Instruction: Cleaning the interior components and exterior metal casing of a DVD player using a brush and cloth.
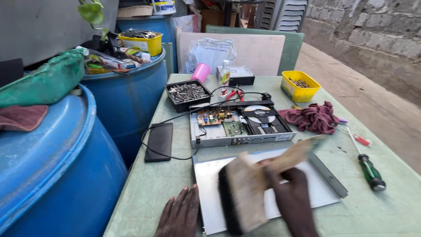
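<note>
Right hand [293, 199] grips wooden brush [245, 193], bristles down over metal cover [324, 195]; left hand [180, 216] flat on table [153, 184], fingers spread. Risk: swept dust lands in open disc player [239, 125] just beyond; cover slides, unpinned.

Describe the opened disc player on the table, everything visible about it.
The disc player is a flat, silver-grey metal box lying level on the green table, with its top cover off. Inside, at left, sit a brown circuit board and a smaller green one; at right, a black disc tray holds a shiny disc. Sockets line the side that faces the camera. A black cable runs to its left end. The removed metal cover lies just in front of it.
</note>
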